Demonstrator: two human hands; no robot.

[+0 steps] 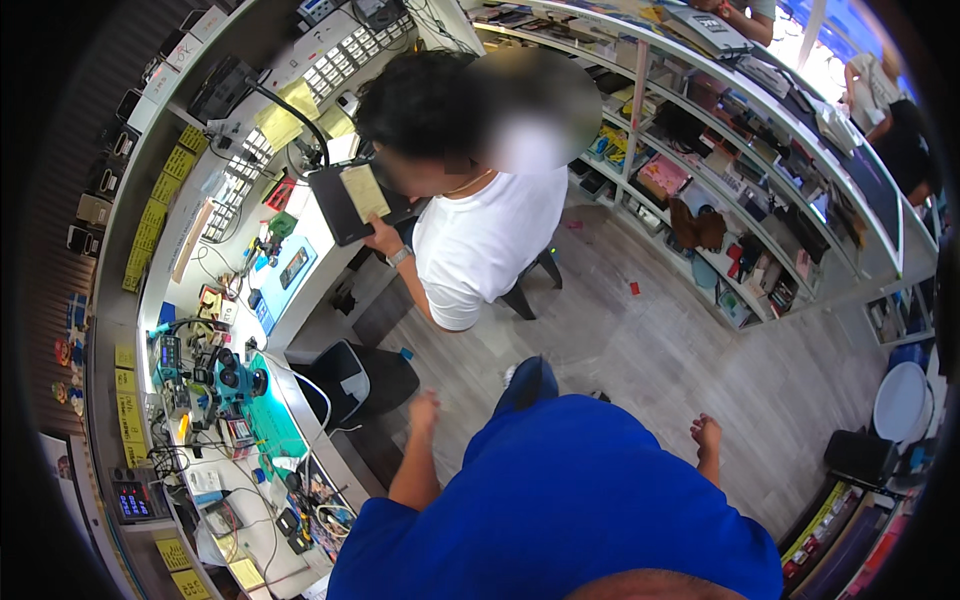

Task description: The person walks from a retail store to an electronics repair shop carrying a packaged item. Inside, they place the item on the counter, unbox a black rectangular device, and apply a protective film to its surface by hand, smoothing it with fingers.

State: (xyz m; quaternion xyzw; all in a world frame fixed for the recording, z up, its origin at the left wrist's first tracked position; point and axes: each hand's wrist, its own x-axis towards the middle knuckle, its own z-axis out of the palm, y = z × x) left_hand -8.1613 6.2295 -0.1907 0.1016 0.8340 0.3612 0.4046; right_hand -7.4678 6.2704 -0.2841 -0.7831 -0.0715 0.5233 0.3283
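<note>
My left hand (pixel 425 410) hangs at my side near the front edge of the workbench, beside a dark bin (pixel 349 378). It touches nothing that I can see, and blur hides how its fingers lie. On the other side, my right hand (pixel 706 430) hangs above the floor with its fingers curled in, and no object shows in it. Ahead of me a person in a white shirt (pixel 480 245) sits at the bench. That person's hand holds a dark flat device (pixel 338 212) with a yellow note (pixel 365 192) on it.
The bench at left carries a teal microscope (pixel 235 378), a green mat (pixel 272 425), a phone (pixel 294 266) on a blue mat, and tangled cables. Shelves (pixel 700 170) packed with devices curve along the right. A black stool (pixel 530 285) stands on the wooden floor (pixel 640 350).
</note>
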